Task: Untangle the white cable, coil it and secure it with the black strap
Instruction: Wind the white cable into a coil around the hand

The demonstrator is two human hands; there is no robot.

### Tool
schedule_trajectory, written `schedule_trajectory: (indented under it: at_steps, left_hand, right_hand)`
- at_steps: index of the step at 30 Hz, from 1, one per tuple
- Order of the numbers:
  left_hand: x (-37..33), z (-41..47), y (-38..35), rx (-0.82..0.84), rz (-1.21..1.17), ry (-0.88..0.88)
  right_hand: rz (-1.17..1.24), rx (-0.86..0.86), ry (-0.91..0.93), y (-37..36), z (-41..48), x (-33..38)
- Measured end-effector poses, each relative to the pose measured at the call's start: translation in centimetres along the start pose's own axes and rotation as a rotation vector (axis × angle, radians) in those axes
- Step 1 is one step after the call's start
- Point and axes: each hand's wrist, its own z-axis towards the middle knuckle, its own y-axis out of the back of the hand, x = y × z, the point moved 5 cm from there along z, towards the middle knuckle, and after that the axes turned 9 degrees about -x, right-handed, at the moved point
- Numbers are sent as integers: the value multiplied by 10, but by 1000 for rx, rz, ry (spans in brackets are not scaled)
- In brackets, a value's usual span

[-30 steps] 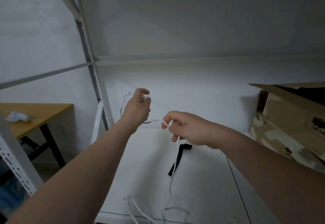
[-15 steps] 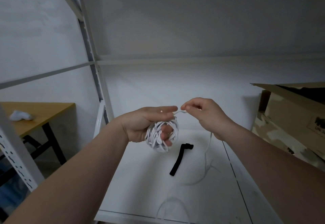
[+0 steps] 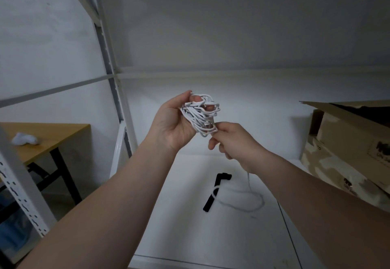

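While your left hand (image 3: 172, 124) grips the coiled white cable (image 3: 200, 116), raised above the shelf (image 3: 190, 237), your right hand (image 3: 234, 142) pinches the strand at the bundle's lower edge. From that hand the loose tail drops to the shelf and loops across the black strap (image 3: 212, 197), which lies flat below your hands, long axis running away from you, far end bent rightward. A cardboard box (image 3: 348, 142) stands at right, a wooden table (image 3: 54, 133) beyond the rack (image 3: 109, 72) at left.
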Motion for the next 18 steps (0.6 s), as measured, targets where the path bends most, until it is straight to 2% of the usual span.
schedule_trajectory:
  at_steps: [2, 4, 7, 9, 13, 18]
  left_hand:
    - [0, 0, -2, 25, 21, 21]
    - [2, -3, -3, 29, 63, 66]
    - [11, -6, 0, -12, 118, 126]
    - [18, -7, 5, -33, 174, 169]
    - [23, -7, 12, -15, 328, 247]
    - [21, -6, 18, 21, 489, 235]
  right_hand:
    - [274, 41, -191, 1, -1, -3]
    - [450, 124, -295, 2, -2, -4]
    - [487, 295, -253, -5, -5, 5]
    - [499, 268, -212, -9, -5, 10]
    - [360, 111, -176, -4, -4, 3]
    - [390, 232, -152, -6, -11, 3]
